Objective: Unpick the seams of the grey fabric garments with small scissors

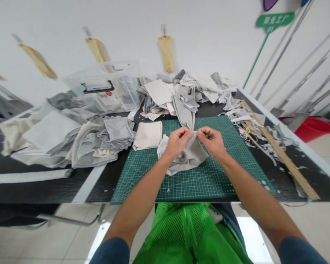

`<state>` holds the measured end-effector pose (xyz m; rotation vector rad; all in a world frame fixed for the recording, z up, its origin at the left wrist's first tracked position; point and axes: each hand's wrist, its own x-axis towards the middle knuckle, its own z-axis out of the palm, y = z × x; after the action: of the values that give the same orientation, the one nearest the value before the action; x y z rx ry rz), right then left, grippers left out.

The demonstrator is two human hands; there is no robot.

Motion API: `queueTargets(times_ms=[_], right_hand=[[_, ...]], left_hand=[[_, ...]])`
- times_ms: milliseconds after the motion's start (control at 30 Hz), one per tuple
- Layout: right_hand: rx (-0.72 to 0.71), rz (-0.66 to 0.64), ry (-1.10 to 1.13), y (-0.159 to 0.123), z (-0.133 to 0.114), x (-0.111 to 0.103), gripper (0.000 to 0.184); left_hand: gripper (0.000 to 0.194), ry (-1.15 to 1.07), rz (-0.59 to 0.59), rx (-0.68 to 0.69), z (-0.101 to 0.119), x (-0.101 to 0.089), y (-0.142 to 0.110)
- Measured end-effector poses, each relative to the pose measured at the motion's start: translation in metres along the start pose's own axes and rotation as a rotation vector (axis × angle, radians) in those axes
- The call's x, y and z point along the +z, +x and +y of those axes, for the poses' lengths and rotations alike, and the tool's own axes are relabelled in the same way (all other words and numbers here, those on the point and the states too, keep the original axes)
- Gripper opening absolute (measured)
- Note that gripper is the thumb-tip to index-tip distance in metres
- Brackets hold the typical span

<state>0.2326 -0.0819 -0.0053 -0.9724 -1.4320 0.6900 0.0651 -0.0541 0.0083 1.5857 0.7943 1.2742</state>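
A crumpled light grey piece of fabric point(189, 158) rests partly on the green cutting mat point(143, 183), its upper edge raised between my hands. My left hand point(178, 142) pinches that edge with thumb and finger. Close beside it, my right hand point(211, 142) grips the same edge, fingers curled in. Only a short stretch of cloth shows between the two pinches. Just left of the fabric, a folded cream cloth point(147, 135) lies flat on the mat's corner.
Heaps of grey and white fabric point(55, 132) cover the table's left side and its back point(159, 93). A clear plastic box point(126, 91) stands behind. On the right lie a wooden ruler point(286, 157), scissors point(246, 136) and scraps; a red bucket point(315, 129) is beyond the edge.
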Motion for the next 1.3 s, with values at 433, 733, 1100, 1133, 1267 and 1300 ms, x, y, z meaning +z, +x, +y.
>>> queueTargets(times_ms=[433, 733, 1100, 1133, 1267, 1300], right_hand=[[0.404, -0.166, 0.498, 0.0, -0.002, -0.003, 0.036], [0.401, -0.157, 0.473, 0.003, -0.001, -0.003, 0.037], [-0.075, -0.053, -0.029, 0.004, 0.007, -0.005, 0.037], [-0.126, -0.047, -0.129, 0.003, 0.007, -0.005, 0.037], [-0.33, -0.038, -0.417, 0.001, 0.008, -0.001, 0.041], [-0.368, -0.035, -0.45, 0.001, 0.009, 0.0, 0.042]], left_hand=[[0.019, -0.141, -0.022, 0.014, -0.01, 0.001, 0.004], [0.009, -0.098, -0.072, 0.01, -0.015, -0.004, 0.005], [0.036, -0.213, 0.087, -0.089, -0.014, -0.003, 0.007], [0.035, -0.214, 0.102, -0.094, -0.014, -0.004, 0.008], [0.032, -0.27, 0.102, -0.11, -0.013, -0.004, 0.009], [0.032, -0.291, 0.094, -0.111, -0.012, -0.004, 0.009]])
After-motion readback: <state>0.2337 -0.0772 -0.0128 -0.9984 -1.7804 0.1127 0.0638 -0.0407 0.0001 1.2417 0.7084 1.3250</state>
